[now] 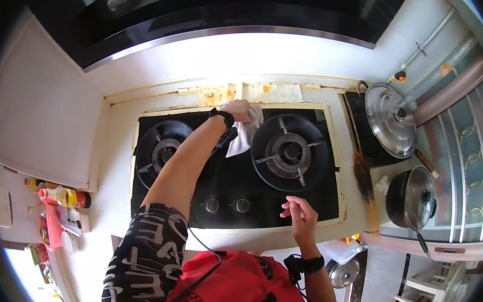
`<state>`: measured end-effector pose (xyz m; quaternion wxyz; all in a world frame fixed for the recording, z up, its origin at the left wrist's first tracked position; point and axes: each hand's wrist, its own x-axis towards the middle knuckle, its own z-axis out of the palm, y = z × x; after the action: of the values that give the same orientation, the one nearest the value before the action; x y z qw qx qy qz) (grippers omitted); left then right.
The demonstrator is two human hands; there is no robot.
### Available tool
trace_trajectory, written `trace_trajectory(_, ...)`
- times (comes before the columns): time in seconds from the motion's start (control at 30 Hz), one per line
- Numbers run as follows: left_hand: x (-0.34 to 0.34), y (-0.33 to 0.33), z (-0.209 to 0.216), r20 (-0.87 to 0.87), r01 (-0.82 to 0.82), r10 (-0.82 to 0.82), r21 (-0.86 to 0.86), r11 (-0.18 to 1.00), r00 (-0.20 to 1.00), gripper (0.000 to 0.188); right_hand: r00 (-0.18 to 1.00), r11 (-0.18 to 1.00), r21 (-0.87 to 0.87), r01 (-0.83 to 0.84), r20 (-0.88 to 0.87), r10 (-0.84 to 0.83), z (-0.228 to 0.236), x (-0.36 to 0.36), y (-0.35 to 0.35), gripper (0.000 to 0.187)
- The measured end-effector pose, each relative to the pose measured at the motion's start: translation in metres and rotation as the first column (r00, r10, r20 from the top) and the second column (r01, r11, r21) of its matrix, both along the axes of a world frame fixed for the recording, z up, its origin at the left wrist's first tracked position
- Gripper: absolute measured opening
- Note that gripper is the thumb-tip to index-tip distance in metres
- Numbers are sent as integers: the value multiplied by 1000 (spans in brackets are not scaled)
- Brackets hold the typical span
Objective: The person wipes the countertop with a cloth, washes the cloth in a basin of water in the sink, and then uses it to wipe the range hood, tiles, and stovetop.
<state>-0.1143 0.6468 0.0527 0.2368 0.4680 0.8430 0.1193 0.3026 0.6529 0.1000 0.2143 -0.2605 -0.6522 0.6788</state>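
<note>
My left hand (238, 110) reaches to the back of the black gas hob (225, 184), between its two burners. Its fingers are closed on a pale cloth (247, 134), which hangs down onto the glass beside the right burner (291, 150). Under my left forearm the left burner (165, 152) is partly covered. Nothing shows in my right hand (301, 217), held above the hob's front right part. Its fingers are loosely bent, with gaps between them. Two control knobs (242, 205) sit at the hob's front.
Right of the hob lies a straw brush (365, 180). Beyond it stand a large lidded pan (388, 120) and a dark lidded pot (413, 198). A range hood (234, 22) overhangs the back. At left, bottles (65, 197) stand near a red rack (53, 227). A black cable (203, 241) hangs at my front.
</note>
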Motion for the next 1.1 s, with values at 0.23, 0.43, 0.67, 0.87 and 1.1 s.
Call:
trace_trajectory(0.23, -9, 84, -8, 269, 155, -137, -47, 987, 953, 24, 973, 968, -107, 225, 73, -218, -7, 37, 8, 19)
trace_trajectory(0.43, 21, 160, 8, 182, 384, -364, -90, 919, 913, 21, 921, 915, -114, 387, 106, -376, -26, 75, 12, 19)
trace_trajectory(0.67, 51, 197, 9, 32, 569, -568, -57, 821, 823, 23, 888, 880, -126, 458, 102, -448, -30, 91, 6, 19)
trace_trajectory(0.87, 93, 184, 30, 145, 609, -597, -53, 791, 789, 40, 898, 892, -116, 437, 120, -424, -33, 100, 0, 20)
trace_trajectory(1.1, 38, 124, -3, 191, 303, -294, -20, 953, 936, 72, 906, 896, -151, 419, 140, -400, -33, 115, -5, 20)
